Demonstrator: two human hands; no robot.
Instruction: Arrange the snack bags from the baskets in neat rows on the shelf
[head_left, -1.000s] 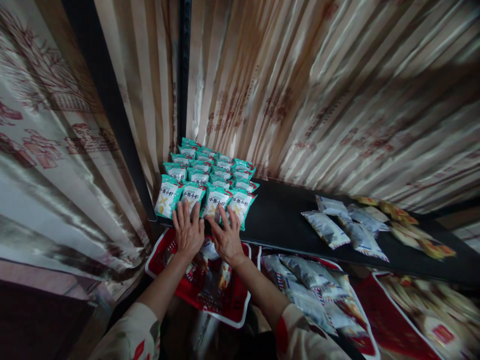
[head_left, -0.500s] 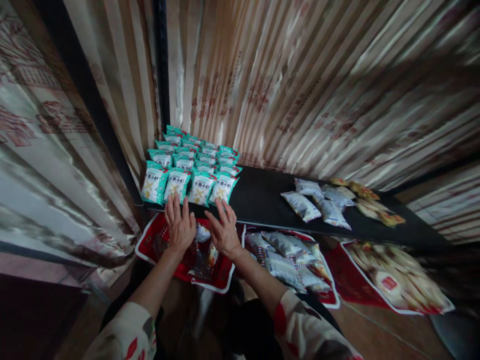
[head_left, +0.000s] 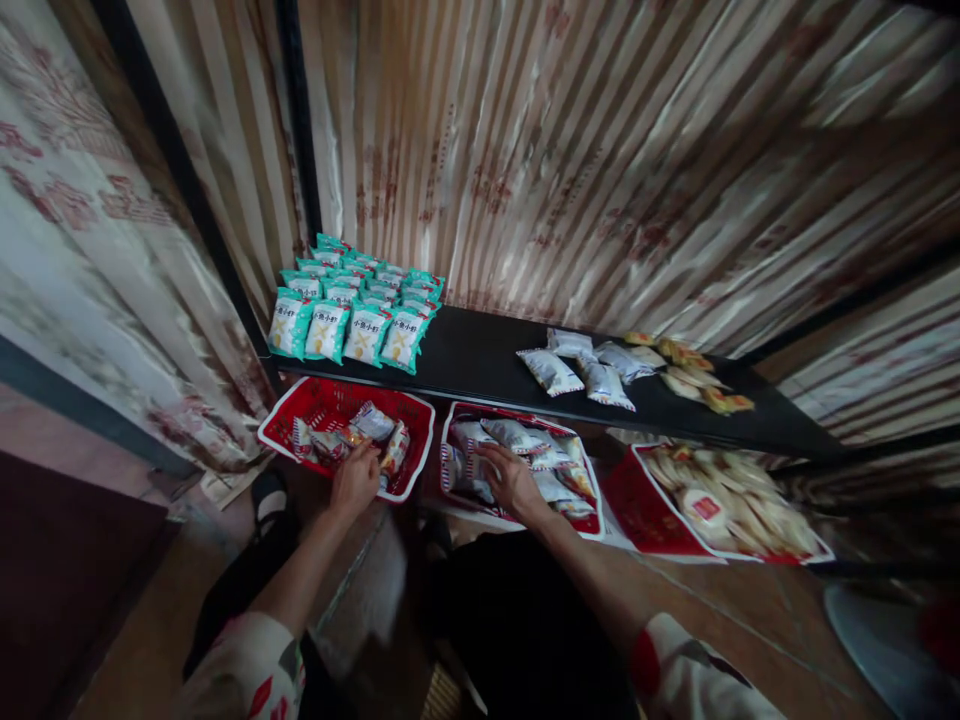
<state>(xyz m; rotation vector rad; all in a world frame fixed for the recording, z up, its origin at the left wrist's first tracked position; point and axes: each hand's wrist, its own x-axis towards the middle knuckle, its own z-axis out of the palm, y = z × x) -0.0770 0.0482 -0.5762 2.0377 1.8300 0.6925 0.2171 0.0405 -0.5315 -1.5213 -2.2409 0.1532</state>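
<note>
My left hand [head_left: 357,480] reaches over the front rim of the left red basket [head_left: 270,425], fingertips at the small snack packets [head_left: 373,421]. Its fingers are loosely bent and appear open, with no packet visibly gripped. My right hand [head_left: 514,482] is over the left side of the middle red basket [head_left: 598,500]. Its fingers stretch across the silvery-white snack bags [head_left: 511,435] there, open; whether they touch a bag I cannot tell. On the black shelf [head_left: 480,352] behind, teal-and-white snack bags [head_left: 366,335] stand in neat rows at the left end.
Farther right on the shelf lie several silvery bags [head_left: 550,371] and yellowish packets [head_left: 686,378]. A third red basket [head_left: 641,500] holds many pale flat packets [head_left: 739,500]. A striped curtain [head_left: 480,150] hangs behind the shelf, and a dark post [head_left: 296,120] stands at the left.
Both hands have drawn back from the front row of teal bags. The left is now at the left basket, the right over the middle basket. The view has shifted, showing more of the baskets.
</note>
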